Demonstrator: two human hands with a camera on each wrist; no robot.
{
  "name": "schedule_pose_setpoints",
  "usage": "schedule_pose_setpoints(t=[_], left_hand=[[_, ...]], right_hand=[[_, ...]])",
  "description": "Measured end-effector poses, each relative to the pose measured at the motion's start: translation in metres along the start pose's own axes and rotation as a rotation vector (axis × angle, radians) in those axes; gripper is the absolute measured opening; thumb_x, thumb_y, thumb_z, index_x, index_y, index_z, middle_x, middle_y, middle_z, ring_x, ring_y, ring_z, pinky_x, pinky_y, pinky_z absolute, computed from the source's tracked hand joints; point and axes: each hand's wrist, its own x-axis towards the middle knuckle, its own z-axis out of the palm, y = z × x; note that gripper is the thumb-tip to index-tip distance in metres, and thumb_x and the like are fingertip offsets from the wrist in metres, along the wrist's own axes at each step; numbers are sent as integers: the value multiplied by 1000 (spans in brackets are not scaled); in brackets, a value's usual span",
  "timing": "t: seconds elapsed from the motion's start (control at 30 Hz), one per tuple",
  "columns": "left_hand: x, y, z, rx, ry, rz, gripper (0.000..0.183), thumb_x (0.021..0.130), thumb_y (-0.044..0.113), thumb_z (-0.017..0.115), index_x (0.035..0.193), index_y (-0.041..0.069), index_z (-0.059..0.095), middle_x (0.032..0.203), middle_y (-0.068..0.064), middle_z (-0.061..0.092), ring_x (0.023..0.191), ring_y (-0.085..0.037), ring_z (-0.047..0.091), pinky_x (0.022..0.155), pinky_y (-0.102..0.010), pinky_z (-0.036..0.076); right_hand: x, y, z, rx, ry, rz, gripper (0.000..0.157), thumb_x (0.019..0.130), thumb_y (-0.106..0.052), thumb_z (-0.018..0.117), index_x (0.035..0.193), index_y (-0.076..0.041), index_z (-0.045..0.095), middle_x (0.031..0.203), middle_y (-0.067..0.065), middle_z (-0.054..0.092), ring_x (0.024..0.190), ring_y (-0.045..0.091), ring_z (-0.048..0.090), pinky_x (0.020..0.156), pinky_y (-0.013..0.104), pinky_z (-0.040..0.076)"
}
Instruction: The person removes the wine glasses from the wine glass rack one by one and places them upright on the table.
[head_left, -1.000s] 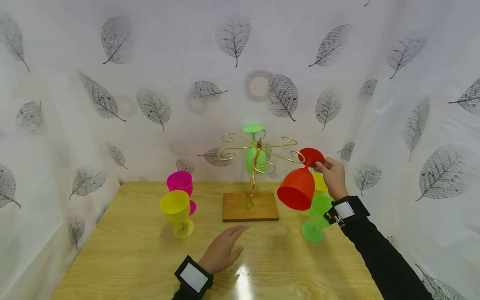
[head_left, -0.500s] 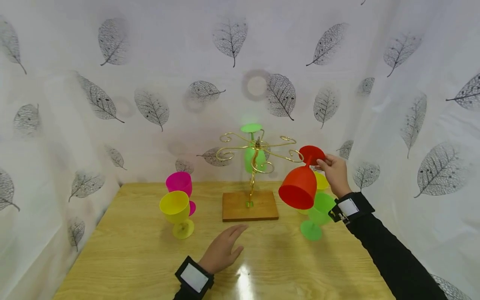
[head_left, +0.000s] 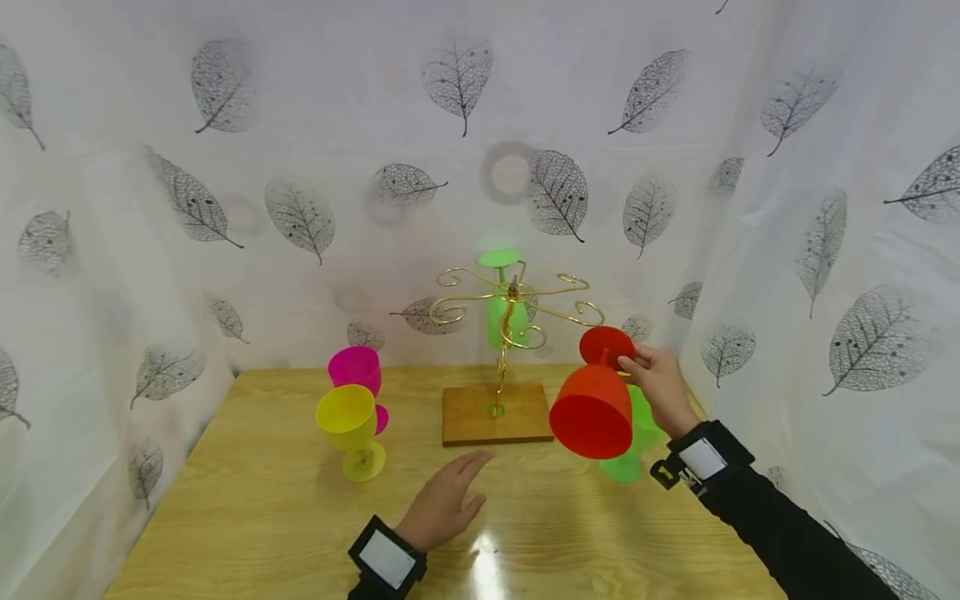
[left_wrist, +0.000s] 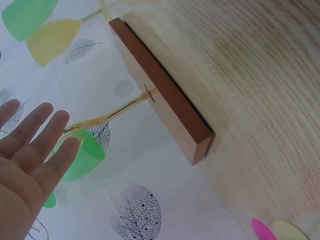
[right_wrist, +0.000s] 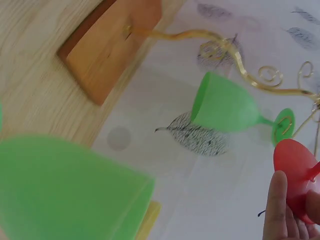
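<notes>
My right hand [head_left: 660, 392] pinches the round foot of a red plastic goblet [head_left: 592, 408], which it holds upside down in the air, bowl tilted toward me. The goblet is right of a gold wire glass rack [head_left: 512, 292] with curled arms, apart from it. From a rear arm hangs a green goblet [head_left: 507, 321], foot up. In the right wrist view the fingers [right_wrist: 276, 205] lie against the red foot [right_wrist: 292, 165]. Palm down with fingers extended, my left hand [head_left: 444, 502] is low over the table in front of the rack, holding nothing.
On the left stand a yellow goblet [head_left: 348, 417] and a magenta goblet [head_left: 356, 369] behind it. A green goblet [head_left: 643, 421] stands on the right, partly hidden by the red one. The rack's wooden base [head_left: 497, 429] sits on the table [head_left: 255, 500]; a leaf-print curtain [head_left: 360, 100] surrounds it.
My right hand has lowered the red goblet and brought it closer to me, below the rack's arm tips. My left hand has stayed in place. The view has shifted slightly.
</notes>
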Motion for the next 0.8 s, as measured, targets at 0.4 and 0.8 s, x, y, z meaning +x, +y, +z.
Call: schedule_pose_setpoints(t=[0.4,0.8], left_hand=[[5,0,-4,30,88,36,75,82,21,72,146,15,32,138,-5,50,122,-21,53,101,-37,48],[26,12,-23,-42,217,175,101,70,35,81,150,15,22,141,-9,46,125,-24,52,97,-39,50]], right_hand=[[-41,17,49,114,-55,235,35,96,-10,51,121,13,53,76,-14,64,69,-1,59,65,16,52],[-65,80,104,147,-36,337,17,87,-1,52,89,5,68,69,0,62,61,10,55,57,24,47]])
